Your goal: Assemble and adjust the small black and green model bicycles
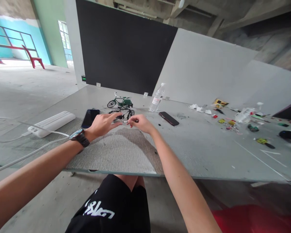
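My left hand (102,124) reaches in from the left, with fingers stretched out and the thumb apart below them. Its fingertips overlap a black toy bicycle (130,114); whether they touch it I cannot tell. My right hand (141,123) is closed in a pinch, its thumb and forefinger on a tiny silvery part (124,122) between the two hands. The part's exact shape is too small to make out. Just behind stands a green toy bicycle (122,102) with a box at its rear.
One phone (89,117) lies left of my hands, beside a white power bank (53,123) with cables. Right of them are a plastic bottle (157,98) and another phone (169,118). Small colourful parts and wrappers (242,116) litter the table's (208,155) right side.
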